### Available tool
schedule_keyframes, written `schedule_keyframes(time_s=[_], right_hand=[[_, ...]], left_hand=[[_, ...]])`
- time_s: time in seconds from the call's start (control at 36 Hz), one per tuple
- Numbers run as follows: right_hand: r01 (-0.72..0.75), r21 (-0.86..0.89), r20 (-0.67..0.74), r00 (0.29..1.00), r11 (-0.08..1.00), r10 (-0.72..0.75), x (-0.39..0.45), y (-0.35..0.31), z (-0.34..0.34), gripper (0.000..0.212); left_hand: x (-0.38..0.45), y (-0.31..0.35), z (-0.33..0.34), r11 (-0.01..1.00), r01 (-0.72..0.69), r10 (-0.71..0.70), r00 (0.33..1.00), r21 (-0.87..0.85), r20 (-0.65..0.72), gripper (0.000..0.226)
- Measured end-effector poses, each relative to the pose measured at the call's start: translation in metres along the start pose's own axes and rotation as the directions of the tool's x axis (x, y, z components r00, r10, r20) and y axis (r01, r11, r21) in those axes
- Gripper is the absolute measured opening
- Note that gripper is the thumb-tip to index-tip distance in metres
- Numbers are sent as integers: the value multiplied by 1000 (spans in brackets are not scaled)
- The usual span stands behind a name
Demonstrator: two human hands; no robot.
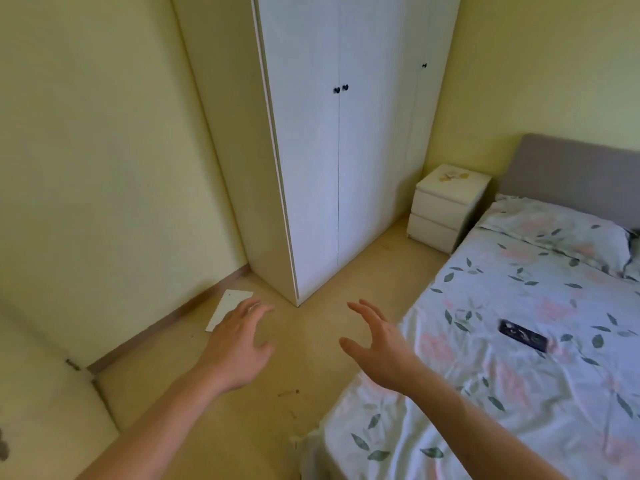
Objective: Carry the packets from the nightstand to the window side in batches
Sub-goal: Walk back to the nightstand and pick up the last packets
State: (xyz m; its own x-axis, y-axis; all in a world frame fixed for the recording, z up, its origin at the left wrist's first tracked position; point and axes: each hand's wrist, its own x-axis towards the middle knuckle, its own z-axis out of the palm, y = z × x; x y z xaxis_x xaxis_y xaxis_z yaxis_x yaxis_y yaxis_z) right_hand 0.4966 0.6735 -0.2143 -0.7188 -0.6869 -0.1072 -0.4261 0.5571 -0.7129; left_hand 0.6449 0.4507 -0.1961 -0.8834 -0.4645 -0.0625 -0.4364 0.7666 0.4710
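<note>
A white nightstand point(440, 209) with two drawers stands in the far corner between the wardrobe and the bed. A few small yellowish and white packets point(452, 175) lie on its top. My left hand point(239, 348) and my right hand point(377, 344) are stretched out in front of me over the floor, fingers spread and relaxed, each holding nothing. Both hands are far from the nightstand. No window is in view.
A tall white wardrobe point(332, 150) stands against the far wall. A bed point(502, 358) with a floral sheet fills the right side, a dark phone point(523, 335) lying on it. A white sheet of paper point(228, 308) lies on the floor by the left wall.
</note>
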Motion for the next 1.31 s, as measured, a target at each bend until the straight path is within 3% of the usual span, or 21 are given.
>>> schedule_keyframes(time_s=[0.31, 0.64, 0.81, 1.14, 1.31], right_hand=[[-227, 92, -233, 942, 970, 243, 130, 13, -21, 66], [-338, 248, -320, 856, 908, 406, 303, 37, -51, 64], [-361, 249, -399, 807, 899, 435, 381, 56, -89, 64], [-448, 252, -406, 755, 858, 514, 585, 100, -148, 64], [-488, 276, -452, 695, 828, 560, 650, 131, -202, 64]], left_hand=[[212, 2, -21, 953, -302, 295, 943, 25, 154, 54], [427, 25, -22, 910, -414, 398, 873, -3, 282, 55], [530, 29, 3, 903, -428, 418, 841, -51, 344, 56], [761, 45, 27, 869, -472, 491, 776, -151, 395, 56], [875, 98, 40, 826, -533, 554, 707, -184, 440, 54]])
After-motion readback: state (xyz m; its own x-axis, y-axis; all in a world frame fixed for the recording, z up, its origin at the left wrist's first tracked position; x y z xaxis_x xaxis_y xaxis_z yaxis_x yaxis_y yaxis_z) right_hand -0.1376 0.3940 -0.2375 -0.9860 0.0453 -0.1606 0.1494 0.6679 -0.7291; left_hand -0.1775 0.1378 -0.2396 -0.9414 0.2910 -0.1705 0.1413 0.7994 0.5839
